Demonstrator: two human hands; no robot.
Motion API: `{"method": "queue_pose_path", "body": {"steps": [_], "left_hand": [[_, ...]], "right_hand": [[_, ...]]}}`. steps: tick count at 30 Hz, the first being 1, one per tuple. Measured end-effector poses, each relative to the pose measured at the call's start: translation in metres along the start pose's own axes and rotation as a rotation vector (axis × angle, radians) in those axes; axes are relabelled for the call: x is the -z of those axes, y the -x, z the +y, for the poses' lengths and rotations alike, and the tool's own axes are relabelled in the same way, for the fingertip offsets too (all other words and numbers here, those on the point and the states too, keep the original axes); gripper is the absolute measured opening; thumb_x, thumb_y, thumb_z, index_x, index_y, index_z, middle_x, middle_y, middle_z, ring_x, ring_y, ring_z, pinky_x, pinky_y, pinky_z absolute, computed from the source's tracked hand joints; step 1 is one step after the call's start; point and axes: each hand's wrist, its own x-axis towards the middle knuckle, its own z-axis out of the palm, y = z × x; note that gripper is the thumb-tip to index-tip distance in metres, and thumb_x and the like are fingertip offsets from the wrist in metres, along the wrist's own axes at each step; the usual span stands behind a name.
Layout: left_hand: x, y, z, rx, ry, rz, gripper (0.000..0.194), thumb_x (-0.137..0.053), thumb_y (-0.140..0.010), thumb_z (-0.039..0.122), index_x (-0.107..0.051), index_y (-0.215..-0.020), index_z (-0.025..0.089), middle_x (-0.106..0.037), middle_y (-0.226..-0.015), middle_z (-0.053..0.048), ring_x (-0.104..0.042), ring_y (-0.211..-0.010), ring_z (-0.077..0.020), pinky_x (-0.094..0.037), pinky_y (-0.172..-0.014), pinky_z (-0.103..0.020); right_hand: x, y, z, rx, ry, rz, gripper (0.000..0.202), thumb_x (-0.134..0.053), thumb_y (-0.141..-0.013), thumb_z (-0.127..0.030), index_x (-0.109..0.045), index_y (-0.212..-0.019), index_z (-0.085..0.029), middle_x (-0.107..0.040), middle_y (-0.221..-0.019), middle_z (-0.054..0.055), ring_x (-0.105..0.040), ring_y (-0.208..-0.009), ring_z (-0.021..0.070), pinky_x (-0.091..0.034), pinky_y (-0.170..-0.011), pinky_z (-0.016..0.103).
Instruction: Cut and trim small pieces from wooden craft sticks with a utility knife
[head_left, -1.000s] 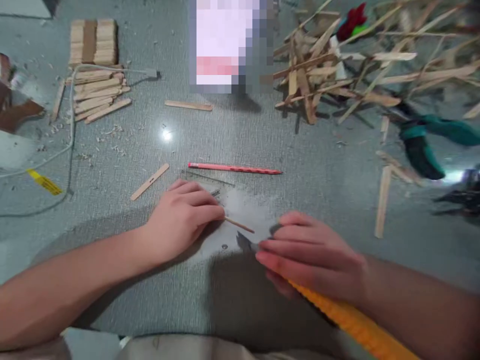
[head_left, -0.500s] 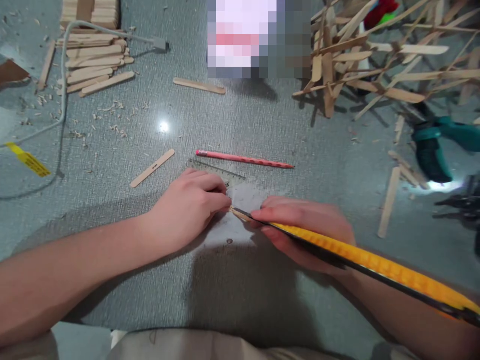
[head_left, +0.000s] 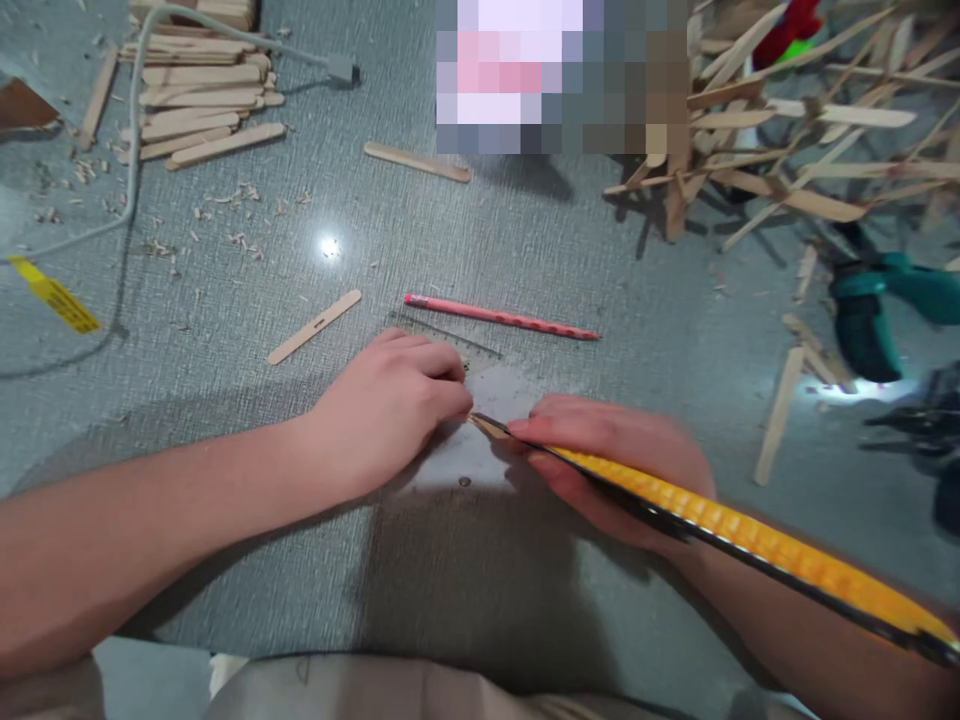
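Near the front edge of the bench (head_left: 525, 230): left hand (head_left: 390, 410) left of right hand (head_left: 622, 460), thin stick (head_left: 487, 427) between. Just behind: clear ruler (head_left: 450, 340), then pencil (head_left: 501, 316). Far left corner: stacked craft sticks (head_left: 199, 105). Far right corner: loose heap of sticks (head_left: 787, 120).

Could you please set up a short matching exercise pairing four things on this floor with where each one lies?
Things:
1. pink pencil
2. yellow knife
3. teal tool
4. stacked flat sticks

Places:
A. far left corner
B. in the right hand
C. just beyond the left hand
D. right edge, below the loose stick pile

Pairs: 1-C, 2-B, 3-D, 4-A
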Motion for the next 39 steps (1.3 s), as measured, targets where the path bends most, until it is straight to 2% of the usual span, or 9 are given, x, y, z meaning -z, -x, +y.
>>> {"method": "queue_pose_path", "body": {"steps": [4, 7, 10, 13, 15, 22, 29, 35, 39], "left_hand": [[0.000, -0.001, 0.000, 0.007, -0.018, -0.021, 0.021, -0.063, -0.095, 0.013, -0.078, -0.083, 0.021, -0.073, -0.089, 0.000, -0.066, -0.082, -0.0164, -0.042, -0.079, -0.035], [0.000, -0.003, 0.002, 0.029, -0.040, -0.040, 0.020, -0.063, -0.095, 0.015, -0.077, -0.082, 0.020, -0.073, -0.088, 0.000, -0.065, -0.082, -0.0169, -0.043, -0.080, -0.035], [0.000, -0.004, 0.003, 0.044, -0.057, -0.056, 0.021, -0.062, -0.097, 0.019, -0.076, -0.083, 0.020, -0.073, -0.087, -0.001, -0.066, -0.084, -0.0177, -0.043, -0.080, -0.036], [0.000, -0.006, 0.003, 0.044, -0.055, -0.072, 0.020, -0.061, -0.097, 0.019, -0.076, -0.084, 0.019, -0.073, -0.088, -0.002, -0.066, -0.087, -0.0185, -0.043, -0.081, -0.036], [-0.001, -0.007, 0.003, 0.041, -0.052, -0.082, 0.018, -0.062, -0.096, 0.018, -0.075, -0.084, 0.018, -0.073, -0.088, -0.002, -0.066, -0.087, -0.0188, -0.043, -0.081, -0.036], [0.000, -0.009, 0.001, 0.001, -0.067, -0.097, 0.019, -0.060, -0.096, 0.016, -0.073, -0.082, 0.017, -0.072, -0.084, -0.003, -0.064, -0.082, -0.0193, -0.041, -0.077, -0.036], [0.000, -0.009, 0.001, -0.005, -0.049, -0.084, 0.017, -0.062, -0.093, 0.012, -0.073, -0.081, 0.016, -0.073, -0.084, -0.002, -0.065, -0.082, -0.0194, -0.042, -0.077, -0.036], [0.000, -0.007, 0.000, -0.004, -0.040, -0.071, 0.019, -0.061, -0.092, 0.012, -0.073, -0.079, 0.017, -0.072, -0.082, -0.002, -0.065, -0.080, -0.0190, -0.042, -0.077, -0.036], [-0.002, -0.008, 0.001, -0.008, -0.056, -0.067, 0.018, -0.062, -0.092, 0.013, -0.073, -0.080, 0.017, -0.073, -0.082, -0.002, -0.065, -0.080, -0.0191, -0.042, -0.076, -0.035]], "right_hand": [[-0.003, -0.001, -0.001, 0.088, 0.020, 0.005, 0.029, -0.056, -0.094, -0.008, -0.062, -0.119, -0.022, -0.072, -0.079, 0.000, -0.068, -0.067, 0.0157, -0.055, -0.060, 0.030], [-0.003, -0.001, -0.004, 0.173, 0.111, 0.020, 0.026, -0.059, -0.095, -0.011, -0.063, -0.118, -0.021, -0.073, -0.084, 0.001, -0.068, -0.071, 0.0157, -0.057, -0.071, 0.034], [-0.001, 0.001, -0.004, 0.217, 0.282, -0.004, 0.021, -0.064, -0.094, -0.013, -0.068, -0.114, -0.019, -0.075, -0.096, 0.007, -0.072, -0.088, 0.0203, -0.058, -0.088, 0.042], [0.002, 0.006, -0.001, 0.243, 0.214, -0.056, 0.027, -0.058, -0.098, -0.012, -0.067, -0.123, -0.016, -0.076, -0.110, 0.012, -0.072, -0.107, 0.0233, -0.058, -0.099, 0.044], [0.002, 0.009, 0.003, 0.239, 0.178, -0.075, 0.032, -0.053, -0.101, -0.012, -0.064, -0.130, -0.019, -0.077, -0.113, 0.010, -0.072, -0.111, 0.0222, -0.058, -0.102, 0.043], [0.002, 0.014, 0.004, 0.161, 0.186, -0.101, 0.038, -0.051, -0.103, -0.016, -0.063, -0.136, -0.030, -0.077, -0.119, 0.005, -0.072, -0.114, 0.0221, -0.062, -0.096, 0.038], [0.006, 0.014, -0.001, 0.083, 0.162, -0.157, 0.035, -0.056, -0.100, -0.010, -0.063, -0.133, -0.020, -0.075, -0.123, 0.009, -0.068, -0.122, 0.0201, -0.057, -0.106, 0.036], [0.006, 0.003, -0.003, 0.095, 0.097, -0.074, 0.036, -0.065, -0.096, -0.010, -0.064, -0.129, -0.024, -0.079, -0.107, 0.005, -0.076, -0.100, 0.0175, -0.064, -0.088, 0.030], [0.006, 0.003, -0.008, 0.037, 0.145, -0.104, 0.043, -0.063, -0.097, -0.012, -0.060, -0.136, -0.030, -0.079, -0.110, 0.004, -0.077, -0.099, 0.0204, -0.066, -0.082, 0.033]]}}
